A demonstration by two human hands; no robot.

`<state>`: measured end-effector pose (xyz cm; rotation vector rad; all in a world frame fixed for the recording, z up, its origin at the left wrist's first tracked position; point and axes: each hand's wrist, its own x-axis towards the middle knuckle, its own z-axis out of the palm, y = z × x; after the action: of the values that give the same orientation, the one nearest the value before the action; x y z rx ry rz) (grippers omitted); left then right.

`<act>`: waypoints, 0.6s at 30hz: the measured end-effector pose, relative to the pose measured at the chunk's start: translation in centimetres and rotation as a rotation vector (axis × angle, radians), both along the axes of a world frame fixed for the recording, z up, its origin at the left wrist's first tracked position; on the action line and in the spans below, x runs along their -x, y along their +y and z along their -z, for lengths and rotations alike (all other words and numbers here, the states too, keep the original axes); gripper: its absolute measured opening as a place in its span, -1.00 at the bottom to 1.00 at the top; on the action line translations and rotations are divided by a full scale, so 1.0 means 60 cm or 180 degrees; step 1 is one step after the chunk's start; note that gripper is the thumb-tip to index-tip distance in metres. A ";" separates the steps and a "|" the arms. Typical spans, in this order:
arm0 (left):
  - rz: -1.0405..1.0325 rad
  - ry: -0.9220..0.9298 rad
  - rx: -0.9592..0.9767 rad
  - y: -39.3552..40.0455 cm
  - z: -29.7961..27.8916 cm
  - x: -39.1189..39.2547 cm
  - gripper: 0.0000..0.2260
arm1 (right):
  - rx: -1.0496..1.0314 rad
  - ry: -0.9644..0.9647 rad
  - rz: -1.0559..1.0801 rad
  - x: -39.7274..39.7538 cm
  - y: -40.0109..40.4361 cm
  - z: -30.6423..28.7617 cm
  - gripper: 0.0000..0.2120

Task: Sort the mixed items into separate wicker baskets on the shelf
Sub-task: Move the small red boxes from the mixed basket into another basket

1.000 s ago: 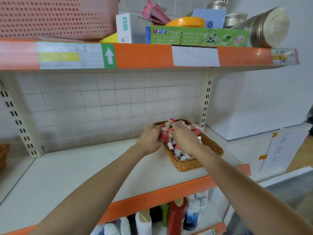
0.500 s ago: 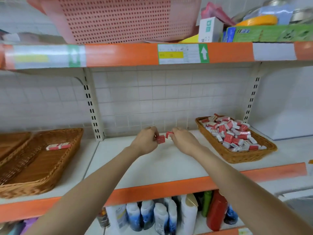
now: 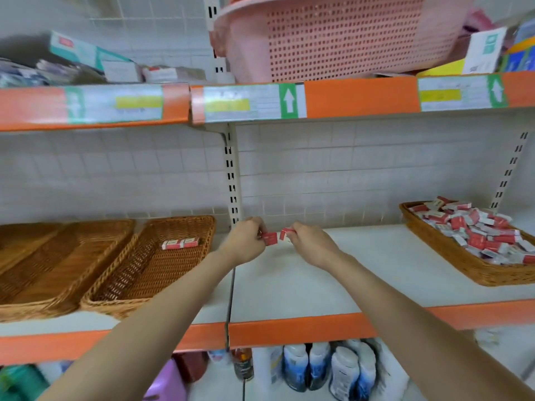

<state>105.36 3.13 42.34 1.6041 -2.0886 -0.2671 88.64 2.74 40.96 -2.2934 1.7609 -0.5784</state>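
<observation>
While both arms reach out over the middle shelf (image 3: 362,273), the left hand (image 3: 246,243) pinches a small red packet (image 3: 270,238) at its fingertips, and the right hand (image 3: 311,244) pinches a red-and-white packet (image 3: 285,233) of the same sort. The two hands sit close together, the packets nearly meeting between them, held in the air just in front of the slotted upright (image 3: 233,180) at the back wall.

To the left, near the left hand, a wicker basket (image 3: 139,285) stands on the shelf with two red-and-white packets (image 3: 180,243) lying side by side at its far end. Touching it on the left is a second wicker basket (image 3: 43,285), cut off by the frame edge; nothing shows inside the part I can see. Well apart to the right, a third wicker basket (image 3: 463,264) is heaped with a pile of mixed packets (image 3: 474,230), red ones and white ones jumbled together, and its right end runs out of view.

Above, the upper shelf's orange front edge (image 3: 359,96) carries price labels too blurred to read. A pink perforated plastic basket (image 3: 341,36) stands on it, with boxes (image 3: 486,50) to its right and more blurred cartons (image 3: 86,53) to its left. Below the middle shelf, bottles (image 3: 318,366) stand in a row, partly hidden behind the orange lip and the forearms.
</observation>
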 end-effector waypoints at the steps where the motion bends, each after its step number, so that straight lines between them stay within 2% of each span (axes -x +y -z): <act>1: -0.0033 0.0018 0.0026 -0.003 -0.001 -0.011 -0.83 | 0.0006 -0.0006 -0.0043 -0.009 -0.006 -0.003 -0.75; 5: -0.0188 0.0009 0.0070 -0.017 -0.002 -0.051 -0.84 | 0.0097 0.0106 -0.0259 -0.047 -0.032 -0.018 -0.83; 11: -0.0528 0.0038 0.0118 -0.032 -0.007 -0.110 -0.84 | 0.0167 0.0100 -0.0632 -0.110 -0.079 -0.018 -0.72; 18: -0.0916 -0.0022 -0.0005 -0.033 0.000 -0.222 -0.85 | 0.0182 0.0109 -0.1104 -0.216 -0.110 -0.011 -0.71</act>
<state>118.65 1.17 42.31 1.8801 -1.8311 -0.1640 101.62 -3.87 41.64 -2.5794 1.3264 -0.5314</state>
